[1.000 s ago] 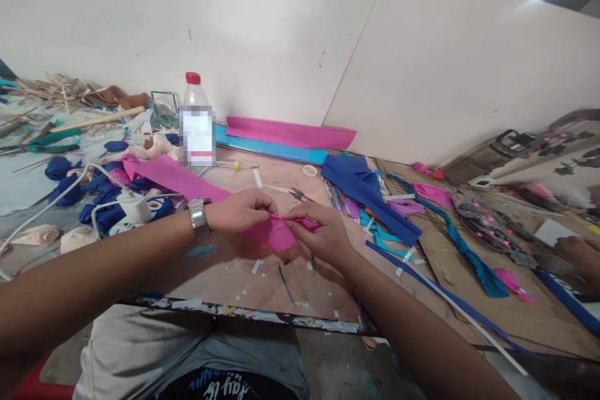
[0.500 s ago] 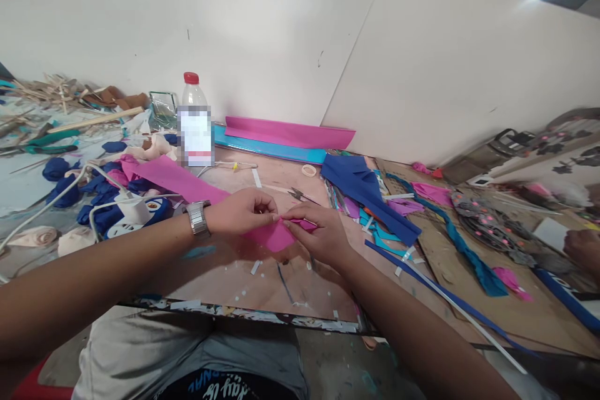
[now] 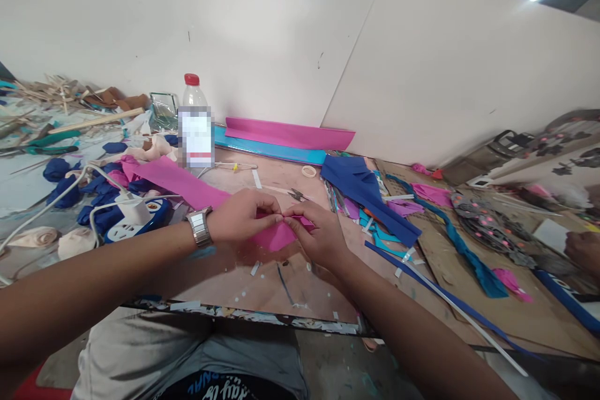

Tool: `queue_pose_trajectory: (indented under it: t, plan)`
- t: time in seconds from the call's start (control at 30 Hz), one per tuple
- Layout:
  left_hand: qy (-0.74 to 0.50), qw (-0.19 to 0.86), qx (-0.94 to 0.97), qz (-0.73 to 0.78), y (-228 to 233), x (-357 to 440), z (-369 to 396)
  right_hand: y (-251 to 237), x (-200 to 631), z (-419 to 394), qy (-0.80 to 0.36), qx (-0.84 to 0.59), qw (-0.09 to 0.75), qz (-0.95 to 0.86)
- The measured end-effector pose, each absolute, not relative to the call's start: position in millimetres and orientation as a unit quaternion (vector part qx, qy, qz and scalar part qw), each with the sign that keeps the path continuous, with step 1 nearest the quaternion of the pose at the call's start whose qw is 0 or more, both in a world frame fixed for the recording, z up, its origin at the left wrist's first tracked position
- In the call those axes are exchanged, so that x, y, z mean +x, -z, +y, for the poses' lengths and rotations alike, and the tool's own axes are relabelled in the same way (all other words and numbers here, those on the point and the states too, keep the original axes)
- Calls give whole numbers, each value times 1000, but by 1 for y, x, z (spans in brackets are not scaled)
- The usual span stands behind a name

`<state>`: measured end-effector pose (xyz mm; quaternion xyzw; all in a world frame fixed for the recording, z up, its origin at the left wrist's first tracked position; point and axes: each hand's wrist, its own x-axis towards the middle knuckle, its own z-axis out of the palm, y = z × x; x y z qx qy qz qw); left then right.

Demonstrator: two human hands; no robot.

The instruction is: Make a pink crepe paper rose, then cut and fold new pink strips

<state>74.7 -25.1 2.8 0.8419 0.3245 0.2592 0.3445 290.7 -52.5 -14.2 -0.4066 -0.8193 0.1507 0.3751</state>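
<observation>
Fingers (image 3: 274, 215) of the left hand (image 3: 241, 215) and right hand (image 3: 319, 234) are pinched shut on a pink paper strip (image 3: 276, 236), held just above the desk (image 3: 262, 281); only its near end is folded, the long tail still lying flat. No writing can be read: the bottle (image 3: 195, 125) label is blurred.

A bottle (image 3: 195, 131) stands behind the hands – power strip (image 3: 135, 215) to their left (scissors (image 3: 296, 194) just beyond).

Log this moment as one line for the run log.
left hand: pinching pink paper strip | right hand: pinching same strip | fingertips meet over worktable | bottle behind
</observation>
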Motion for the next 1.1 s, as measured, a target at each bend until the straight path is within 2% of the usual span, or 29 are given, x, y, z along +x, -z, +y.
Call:
queue_pose_trajectory:
  t: [0.47,0.93,1.1]
  plan:
    - [-226,68,903,358,8,78,-31,11,286,-56,-234,-454,375,-774]
    - [-230,57,907,348,10,79,-33,12,283,-55,-226,-444,340,-798]
    - [-227,58,904,358,9,77,-31,13,285,-54,-246,-455,351,-781]
